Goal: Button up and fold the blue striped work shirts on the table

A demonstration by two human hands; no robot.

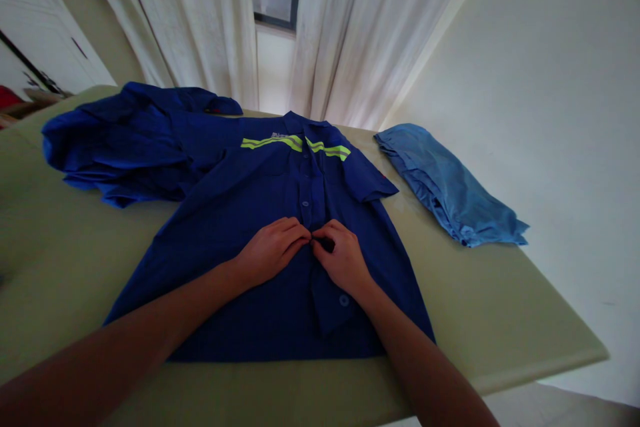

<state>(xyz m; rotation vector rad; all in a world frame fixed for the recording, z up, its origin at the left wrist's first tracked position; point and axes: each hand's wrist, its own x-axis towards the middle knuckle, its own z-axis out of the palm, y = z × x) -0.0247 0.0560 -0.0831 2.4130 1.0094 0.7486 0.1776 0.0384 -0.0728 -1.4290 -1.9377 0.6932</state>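
Observation:
A dark blue short-sleeved work shirt [240,213] lies spread face up, its collar pointing away from me. Yellow-green reflective strips cross its chest. My left hand [275,247] pinches the front placket at mid-length, fingertips together. Right beside it, my right hand [345,257] pinches the facing edge of the placket, and the two sets of fingertips meet. Whatever button lies between them is hidden. Above the hands a shirt button [305,203] shows on the placket. Lower down, another button [344,301] sits on a folded-over flap near the hem.
A heap of blue clothing [125,140] lies at the left, against the shirt's sleeve. To the right is a folded light blue garment [445,180] beside the wall. The table [510,320] has a pale green cover and ends at the right. Curtains [200,20] hang behind.

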